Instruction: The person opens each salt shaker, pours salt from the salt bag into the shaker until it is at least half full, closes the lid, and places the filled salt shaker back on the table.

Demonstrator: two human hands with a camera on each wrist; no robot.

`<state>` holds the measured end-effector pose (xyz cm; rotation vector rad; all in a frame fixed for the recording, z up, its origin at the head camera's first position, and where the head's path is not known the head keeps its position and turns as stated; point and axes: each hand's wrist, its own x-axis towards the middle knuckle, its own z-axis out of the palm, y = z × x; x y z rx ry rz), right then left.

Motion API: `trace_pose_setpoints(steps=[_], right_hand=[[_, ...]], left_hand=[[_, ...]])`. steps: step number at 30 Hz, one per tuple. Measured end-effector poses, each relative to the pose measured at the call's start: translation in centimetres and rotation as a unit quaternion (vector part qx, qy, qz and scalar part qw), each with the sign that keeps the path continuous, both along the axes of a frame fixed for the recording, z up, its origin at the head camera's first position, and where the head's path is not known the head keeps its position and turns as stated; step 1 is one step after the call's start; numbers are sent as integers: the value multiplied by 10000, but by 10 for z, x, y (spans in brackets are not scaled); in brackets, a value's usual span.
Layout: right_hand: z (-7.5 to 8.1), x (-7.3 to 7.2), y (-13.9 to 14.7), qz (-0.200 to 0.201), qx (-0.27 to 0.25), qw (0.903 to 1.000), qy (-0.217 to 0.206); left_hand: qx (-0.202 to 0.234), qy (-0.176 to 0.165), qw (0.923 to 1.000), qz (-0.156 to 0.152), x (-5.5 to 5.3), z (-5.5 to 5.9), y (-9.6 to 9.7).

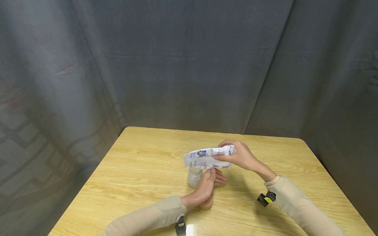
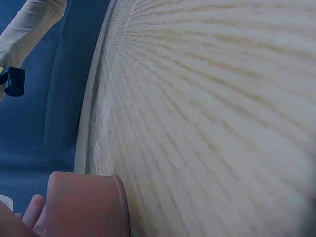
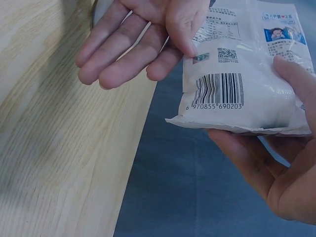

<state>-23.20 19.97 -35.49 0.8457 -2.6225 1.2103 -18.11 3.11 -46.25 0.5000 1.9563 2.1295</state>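
Note:
My right hand grips a white printed plastic bag by one end, thumb on one face and fingers beneath. The bag lies tilted nearly level, its far end over the mouth of a small glass jar with whitish contents. Beside the jar, my left hand has its fingers straight and spread. Its thumb reaches to the bag's printed side, close to a QR code. A pinkish cylinder stands on the table by the left wrist, mostly hidden behind that hand in the head view.
The wood-grain table extends around the hands. Grey curtains hang behind it and along both sides. Each sleeved wrist carries a dark camera, such as the one on the right wrist.

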Motion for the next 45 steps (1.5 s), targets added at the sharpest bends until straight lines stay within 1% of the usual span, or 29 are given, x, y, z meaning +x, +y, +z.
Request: trace_pose_setpoints(steps=[4, 15, 20, 30, 35, 45], right_hand=[[0, 0, 0, -12, 17, 10000, 2], [1, 0, 0, -19, 28, 10000, -14], [1, -1, 0, -16, 17, 10000, 0], [1, -2, 1, -35, 29, 10000, 9], [1, -1, 0, -59, 44, 10000, 12], [1, -1, 0, -70, 60, 9999, 93]], left_hand=[[15, -10, 10000, 13, 0, 0, 0], [237, -126, 9996, 29, -2, -1, 3], [135, -38, 9999, -12, -3, -2, 3], [93, -1, 10000, 12, -5, -3, 4], [152, -59, 9998, 62, -4, -1, 4], [210, -16, 9997, 111, -4, -1, 5]])
